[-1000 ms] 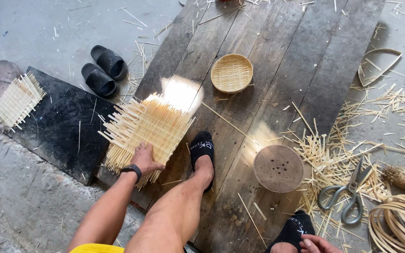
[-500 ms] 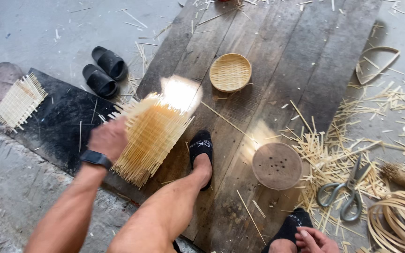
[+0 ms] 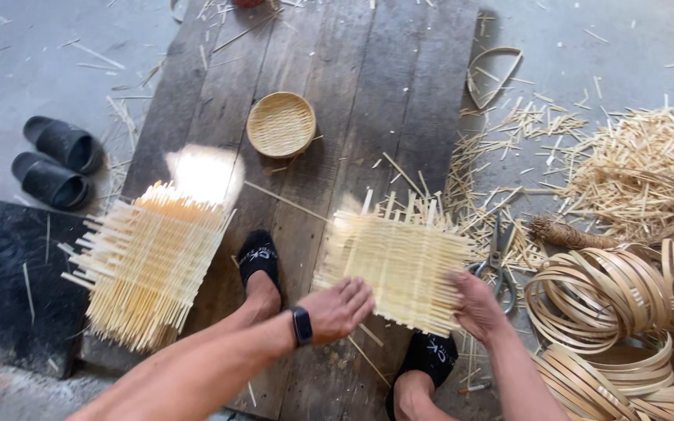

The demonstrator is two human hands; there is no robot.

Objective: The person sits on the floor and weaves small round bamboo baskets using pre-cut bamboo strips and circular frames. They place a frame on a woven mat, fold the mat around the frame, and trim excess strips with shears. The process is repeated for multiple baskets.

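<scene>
Both hands gripped the woven mat over the boards: right hand pinched its edge, left hand apparently underneath. Loose strip ends could slip out if flexed.

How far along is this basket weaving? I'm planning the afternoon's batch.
Done: one small round woven basket sits finished on the wooden boards, and a stack of flat woven mats lies at the left. In hand: the right hand grips another woven mat, with the left hand at its edge. Left: the bamboo hoops lie unused.
</scene>
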